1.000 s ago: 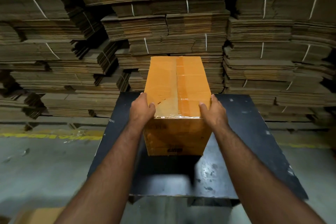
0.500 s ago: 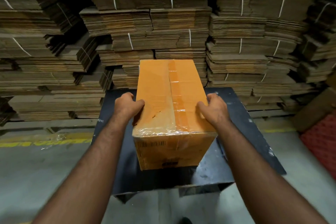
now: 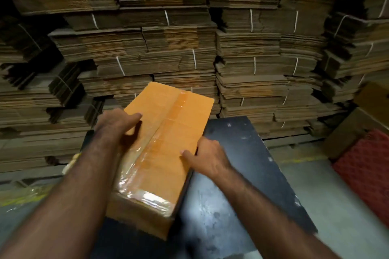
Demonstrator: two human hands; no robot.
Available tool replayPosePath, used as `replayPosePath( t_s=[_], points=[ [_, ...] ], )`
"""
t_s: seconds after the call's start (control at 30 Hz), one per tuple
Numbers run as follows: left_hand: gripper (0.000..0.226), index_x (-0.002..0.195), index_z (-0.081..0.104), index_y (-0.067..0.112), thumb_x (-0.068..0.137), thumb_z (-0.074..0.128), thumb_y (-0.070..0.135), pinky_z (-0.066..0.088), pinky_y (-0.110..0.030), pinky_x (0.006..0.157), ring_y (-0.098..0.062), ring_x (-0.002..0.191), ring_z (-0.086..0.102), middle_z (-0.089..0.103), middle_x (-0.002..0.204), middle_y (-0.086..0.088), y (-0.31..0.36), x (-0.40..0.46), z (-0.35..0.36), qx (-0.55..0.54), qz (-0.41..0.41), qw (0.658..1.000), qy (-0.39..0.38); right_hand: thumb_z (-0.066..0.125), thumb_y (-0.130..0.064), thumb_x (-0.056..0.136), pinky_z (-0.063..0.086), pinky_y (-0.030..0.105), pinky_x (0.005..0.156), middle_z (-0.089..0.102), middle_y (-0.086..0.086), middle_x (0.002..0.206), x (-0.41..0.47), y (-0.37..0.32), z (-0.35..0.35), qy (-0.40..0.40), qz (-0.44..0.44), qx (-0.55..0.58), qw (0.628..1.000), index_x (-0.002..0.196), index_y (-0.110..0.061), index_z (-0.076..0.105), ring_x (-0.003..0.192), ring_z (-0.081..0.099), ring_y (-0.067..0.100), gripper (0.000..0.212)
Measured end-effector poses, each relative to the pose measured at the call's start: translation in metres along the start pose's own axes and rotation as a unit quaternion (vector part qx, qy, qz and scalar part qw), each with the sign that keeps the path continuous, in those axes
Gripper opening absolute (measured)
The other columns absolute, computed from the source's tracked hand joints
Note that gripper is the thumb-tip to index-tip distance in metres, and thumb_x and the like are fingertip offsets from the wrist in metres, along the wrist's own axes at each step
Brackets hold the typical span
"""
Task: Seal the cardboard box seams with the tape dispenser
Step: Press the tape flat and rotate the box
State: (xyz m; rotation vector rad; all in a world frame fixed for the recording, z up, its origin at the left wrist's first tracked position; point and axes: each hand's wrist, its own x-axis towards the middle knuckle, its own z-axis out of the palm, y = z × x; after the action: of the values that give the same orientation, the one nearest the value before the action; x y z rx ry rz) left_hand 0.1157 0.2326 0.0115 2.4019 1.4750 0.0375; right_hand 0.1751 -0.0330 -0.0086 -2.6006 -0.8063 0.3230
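I have the cardboard box angled on the black table, left hand and right hand clamped on its long sides, where stiff edges probably grip better than the slick tape.

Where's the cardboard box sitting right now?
In the head view the cardboard box is centre frame, angled over the left part of the black table, held between the left hand and the right hand.
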Motion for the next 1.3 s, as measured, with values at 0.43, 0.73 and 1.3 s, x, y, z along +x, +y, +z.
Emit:
replayPosePath(
  t_s=[0.43, 0.73, 1.3],
  points=[
    [0.063, 0.144, 0.047, 0.021, 0.092, 0.055, 0.056, 0.03, -0.045, 0.115, -0.023, 0.142, 0.034, 0.04, 0.155, -0.005, 0.037, -0.003, 0.025, 0.006, 0.21, 0.978, 0.011, 0.06, -0.047, 0.09, 0.046, 0.027, 0.064, 0.067, -0.009, 0.08, 0.096, -0.035, -0.039, 0.032, -0.127, 0.049, 0.99, 0.089, -0.026, 0.071, 0.079, 0.062, 0.012, 0.024],
    [0.096, 0.128, 0.058, 0.041, 0.058, 0.033, 0.102, 0.027, -0.051, 0.105, -0.015, 0.126, 0.037, 0.044, 0.131, 0.009, -0.004, -0.132, 0.04, 0.068, 0.257, 0.963, 0.049, 0.043, -0.079, 0.084, 0.029, 0.054, 0.111, 0.05, 0.006, 0.144, 0.213, -0.087, 0.001, -0.097, -0.21, -0.182, 0.956, 0.14, -0.025, 0.049, 0.133, 0.044, 0.03, 0.078],
    [0.113, 0.155, 0.014, 0.036, 0.065, 0.073, 0.07, 0.041, -0.048, 0.109, -0.025, 0.137, 0.041, 0.034, 0.154, -0.001, -0.004, -0.112, 0.062, -0.513, -0.082, 0.854, -0.009, 0.06, -0.058, 0.089, 0.049, 0.039, 0.081, 0.057, 0.007, 0.13, 0.217, -0.052, -0.023, -0.08, -0.049, 0.007, 0.996, 0.134, -0.018, 0.056, 0.107, 0.055, 0.025, 0.061]
  ],
)
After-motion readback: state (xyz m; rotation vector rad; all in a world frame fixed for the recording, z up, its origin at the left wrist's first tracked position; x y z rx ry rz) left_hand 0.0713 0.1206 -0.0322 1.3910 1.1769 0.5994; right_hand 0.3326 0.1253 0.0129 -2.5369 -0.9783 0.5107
